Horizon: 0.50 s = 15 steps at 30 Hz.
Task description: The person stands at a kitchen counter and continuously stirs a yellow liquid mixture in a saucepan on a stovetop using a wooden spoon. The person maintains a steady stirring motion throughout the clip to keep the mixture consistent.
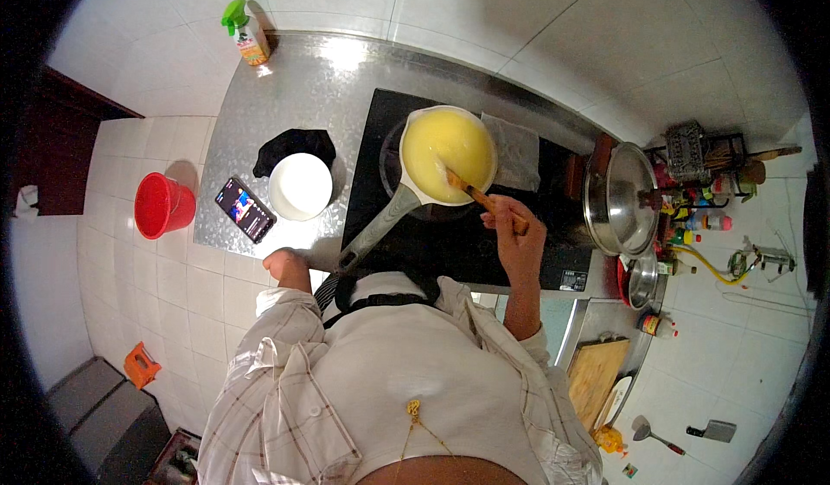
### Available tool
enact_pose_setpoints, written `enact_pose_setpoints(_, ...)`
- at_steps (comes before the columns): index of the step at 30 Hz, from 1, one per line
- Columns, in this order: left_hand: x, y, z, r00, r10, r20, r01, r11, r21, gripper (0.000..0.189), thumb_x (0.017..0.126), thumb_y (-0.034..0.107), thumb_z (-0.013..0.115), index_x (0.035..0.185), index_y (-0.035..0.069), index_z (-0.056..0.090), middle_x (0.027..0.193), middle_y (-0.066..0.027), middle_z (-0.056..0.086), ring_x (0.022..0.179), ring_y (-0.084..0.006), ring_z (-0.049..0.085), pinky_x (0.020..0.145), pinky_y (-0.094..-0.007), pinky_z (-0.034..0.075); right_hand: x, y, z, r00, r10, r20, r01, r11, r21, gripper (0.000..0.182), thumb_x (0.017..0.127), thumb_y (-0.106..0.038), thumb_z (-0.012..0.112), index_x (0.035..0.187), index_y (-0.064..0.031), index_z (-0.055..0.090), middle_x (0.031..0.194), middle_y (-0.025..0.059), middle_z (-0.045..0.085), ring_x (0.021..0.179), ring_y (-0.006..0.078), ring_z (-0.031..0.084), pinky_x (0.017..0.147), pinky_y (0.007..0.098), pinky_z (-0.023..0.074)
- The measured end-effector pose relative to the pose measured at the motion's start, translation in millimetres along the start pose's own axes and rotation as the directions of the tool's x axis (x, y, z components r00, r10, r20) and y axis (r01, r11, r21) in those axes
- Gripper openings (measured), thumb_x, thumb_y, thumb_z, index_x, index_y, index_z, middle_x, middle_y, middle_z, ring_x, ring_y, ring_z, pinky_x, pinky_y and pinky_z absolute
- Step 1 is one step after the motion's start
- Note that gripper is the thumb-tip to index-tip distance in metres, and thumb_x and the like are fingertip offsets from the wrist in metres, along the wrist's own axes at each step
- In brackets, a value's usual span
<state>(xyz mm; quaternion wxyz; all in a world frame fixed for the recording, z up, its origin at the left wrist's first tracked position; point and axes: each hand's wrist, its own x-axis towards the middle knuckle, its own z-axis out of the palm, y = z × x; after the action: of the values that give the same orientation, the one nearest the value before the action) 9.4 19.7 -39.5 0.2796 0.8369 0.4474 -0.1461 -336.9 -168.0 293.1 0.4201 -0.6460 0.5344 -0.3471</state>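
Observation:
In my right hand (517, 233) is a wooden spatula or spoon (476, 194), gripped by its handle. Its lower end dips into a yellow liquid (447, 148) that fills much of a white saucepan (407, 172). The pan sits on a black cooktop (447, 245), its grey handle (379, 225) pointing toward my body at the lower left. My left hand (285, 266) is by the counter's front edge, apart from the pan handle; its fingers are partly hidden. Closest to it are a smartphone (245, 210) with a lit screen and a white bowl (300, 187).
A black cloth (298, 148) lies behind the bowl on the metal counter (285, 89). A spray bottle (248, 34) stands at the back left. Right of the pan are a folded cloth (512, 151) and a large metal wok or lid (622, 200). A red bucket (163, 206) is at left.

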Motion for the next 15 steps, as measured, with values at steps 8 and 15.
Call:
enact_pose_setpoints(8, -20, 7, -9, 0.996, -0.067, -0.057, 0.063, 0.996, -0.067, 0.039, 0.091, 0.028, 0.037, 0.094, 0.002, 0.066, 0.097, -0.0155, 0.069, 0.087, -0.03, 0.068, 0.075, -0.0401, 0.055, 6, 29, 11, 0.992, -0.129, -0.011, 0.128, 0.989, -0.074, 0.021, 0.091, -0.014, 0.06, 0.107, -0.0003, 0.064, 0.097, 0.0125, 0.068, 0.078, 0.0177, 0.067, 0.066, 0.0286, 0.054)
enact_pose_setpoints(15, 0, -2, 5, 0.997, -0.067, -0.04, 0.064, 0.995, -0.075, 0.041, 0.09, 0.029, 0.036, 0.091, 0.002, 0.068, 0.094, -0.0161, 0.069, 0.087, -0.0306, 0.068, 0.076, -0.0402, 0.054, 8, 27, 7, 0.969, -0.239, -0.063, 0.204, 0.918, -0.341, 0.022, 0.09, -0.018, 0.062, 0.108, -0.0061, 0.065, 0.095, 0.0132, 0.068, 0.082, 0.0231, 0.066, 0.073, 0.0305, 0.0519)
